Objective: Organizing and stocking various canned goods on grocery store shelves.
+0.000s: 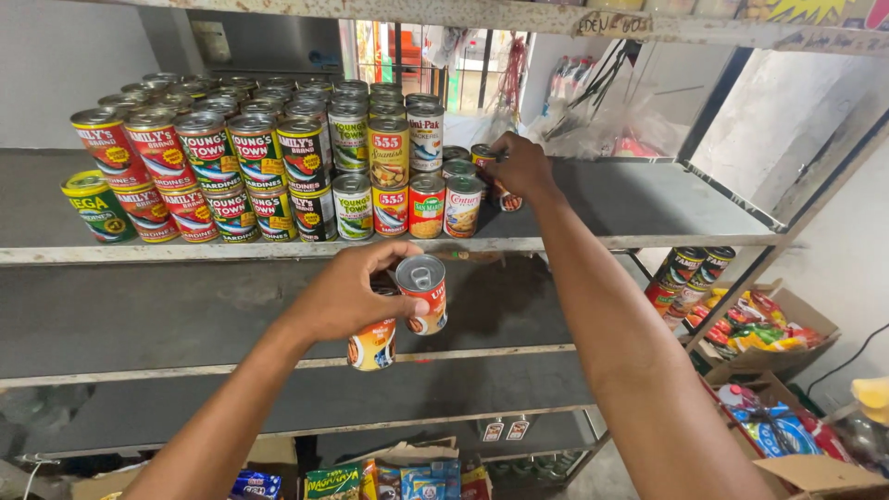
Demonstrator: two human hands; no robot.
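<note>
Your left hand (347,294) holds two tins out in front of the middle shelf (185,319), its grip clenched around both: a red-and-white can (423,294) with its pull-tab lid facing up, and an orange can (372,344) tucked just below it. Your right hand (521,167) reaches to the top shelf (648,199), its fingers closed on a small red can (483,159) at the right-hand end of the stock, where it stands on another tin. Beside it, stacked canned fish (269,167) fills the left half of that shelf, two tiers high and several rows deep; the front row runs to about ten stacks, though the rows behind are too crowded to count. At lower right, an open cardboard box (755,329) holds three more cans (690,273) and bright snack packets.
</note>
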